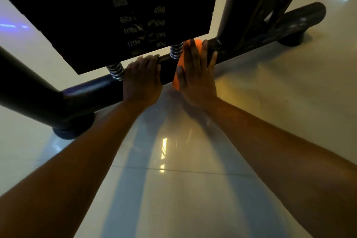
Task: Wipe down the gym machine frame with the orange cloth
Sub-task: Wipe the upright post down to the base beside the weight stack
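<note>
The gym machine's black base tube (92,91) runs low across the floor from left to upper right. An orange cloth (178,71) is draped over the tube just right of a steel spring. My right hand (195,75) lies flat on the cloth with straight, spread fingers, pressing it against the tube. My left hand (143,79) rests on the tube beside it, fingers curled over the top of the bar between the two springs.
The black weight stack (108,11) with white lbs/kg labels hangs just above the tube on two springs (116,70). A thick black upright meets the tube at left above a rubber foot (73,127). More uprights stand at upper right. Glossy pale floor tiles (173,189) lie below.
</note>
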